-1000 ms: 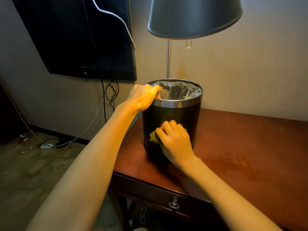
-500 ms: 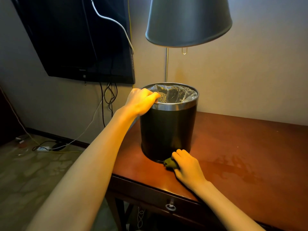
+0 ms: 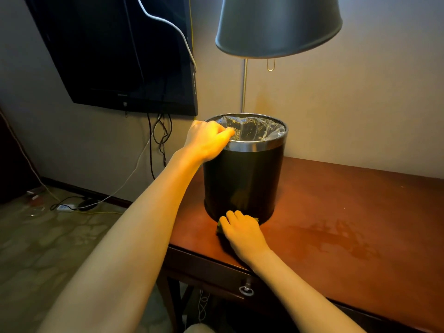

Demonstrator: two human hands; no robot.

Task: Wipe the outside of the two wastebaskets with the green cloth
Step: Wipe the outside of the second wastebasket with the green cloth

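A black round wastebasket (image 3: 245, 179) with a silver rim band and a clear plastic liner stands upright on the left end of the wooden desk (image 3: 336, 224). My left hand (image 3: 207, 140) grips its rim on the near left side, fingers curled over the edge. My right hand (image 3: 242, 230) holds the green cloth (image 3: 219, 228) against the foot of the wastebasket, down at the desk surface. Only small edges of the cloth show from under the fingers. I see just one wastebasket.
A lamp with a grey shade (image 3: 278, 25) stands behind the wastebasket on a thin metal pole. A dark wall-mounted TV (image 3: 115, 51) hangs at left, cables dangling to a power strip (image 3: 64, 207) on the floor. A drawer pull (image 3: 246, 290) sits on the desk's front.
My right hand slid the cloth from the middle of the wastebasket's front down to its base, then slightly right along the bottom edge. My left hand kept its grip on the rim.
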